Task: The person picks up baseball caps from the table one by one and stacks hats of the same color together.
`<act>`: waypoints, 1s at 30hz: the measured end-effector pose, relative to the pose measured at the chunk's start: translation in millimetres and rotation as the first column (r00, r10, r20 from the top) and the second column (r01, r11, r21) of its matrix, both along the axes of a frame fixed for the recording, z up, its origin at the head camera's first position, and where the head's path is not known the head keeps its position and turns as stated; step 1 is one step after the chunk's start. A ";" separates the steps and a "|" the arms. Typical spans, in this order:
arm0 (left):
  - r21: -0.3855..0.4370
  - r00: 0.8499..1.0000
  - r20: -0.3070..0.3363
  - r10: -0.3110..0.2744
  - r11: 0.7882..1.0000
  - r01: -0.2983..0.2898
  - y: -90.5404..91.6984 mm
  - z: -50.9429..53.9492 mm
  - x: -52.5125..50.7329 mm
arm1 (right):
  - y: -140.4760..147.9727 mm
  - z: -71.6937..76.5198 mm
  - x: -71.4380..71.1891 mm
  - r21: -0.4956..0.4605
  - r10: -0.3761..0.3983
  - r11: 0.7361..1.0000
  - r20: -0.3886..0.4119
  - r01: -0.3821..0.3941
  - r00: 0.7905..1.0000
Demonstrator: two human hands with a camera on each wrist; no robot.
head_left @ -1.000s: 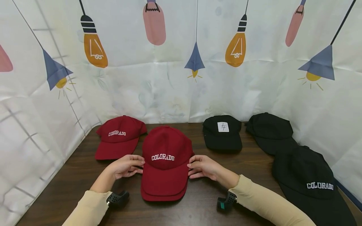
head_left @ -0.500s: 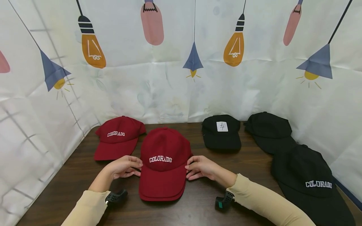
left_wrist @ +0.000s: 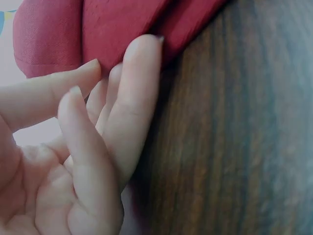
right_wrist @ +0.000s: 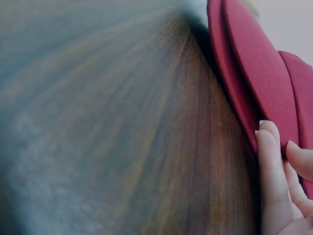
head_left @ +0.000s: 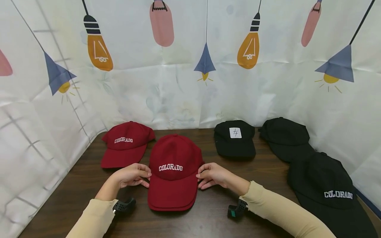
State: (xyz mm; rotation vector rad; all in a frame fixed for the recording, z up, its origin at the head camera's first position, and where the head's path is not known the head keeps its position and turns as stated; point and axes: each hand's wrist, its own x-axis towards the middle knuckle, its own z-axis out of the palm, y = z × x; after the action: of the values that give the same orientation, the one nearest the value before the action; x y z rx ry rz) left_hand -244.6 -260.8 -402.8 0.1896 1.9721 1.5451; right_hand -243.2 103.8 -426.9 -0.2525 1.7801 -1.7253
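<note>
In the head view, a red baseball cap (head_left: 172,191) with white COLORADO lettering lies in the middle of the table, brim toward me. A second red brim edge (head_left: 171,209) shows just beneath its brim, so two caps appear stacked. My left hand (head_left: 131,176) pinches the left side where brim meets crown; in the left wrist view its fingertips (left_wrist: 143,49) meet the red cloth (left_wrist: 115,29). At the opposite side my right hand (head_left: 213,177) pinches the edge, thumb above and fingers below, as the right wrist view shows against the brim layers (right_wrist: 254,63).
Another red COLORADO cap (head_left: 128,145) sits at the back left. Toward the back right are a black cap with a white tag (head_left: 234,145) and a plain black cap (head_left: 284,137). A black COLORADO cap (head_left: 324,185) lies by my right sleeve (head_left: 279,205). Printed cloth (head_left: 178,92) walls the table.
The view shifts slightly with the head. Both hands stay at the sides of the red cap, whose brim now covers a little more of the one underneath; the other caps keep their places.
</note>
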 end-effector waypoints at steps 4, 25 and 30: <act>-0.020 1.000 0.008 -0.014 1.000 0.014 -0.8 2.2 -1.5 | -0.7 -0.1 -0.1 0.000 -0.006 1.000 -0.002 0.006 1.000; -0.070 0.996 -0.089 -0.019 0.997 0.013 -0.9 7.4 10.0 | 23.0 7.5 8.6 -0.021 -0.005 1.000 -0.100 0.003 0.995; -0.122 0.991 -0.132 -0.025 0.992 0.009 -6.1 16.7 9.5 | 34.8 18.0 8.4 -0.040 -0.002 0.999 -0.135 -0.004 0.991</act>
State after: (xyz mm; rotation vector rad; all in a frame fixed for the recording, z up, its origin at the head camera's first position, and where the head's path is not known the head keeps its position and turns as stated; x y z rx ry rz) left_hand -235.1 -266.9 -386.1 0.2644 2.1559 1.4291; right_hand -234.8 138.6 -408.9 -0.3958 1.8415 -1.7815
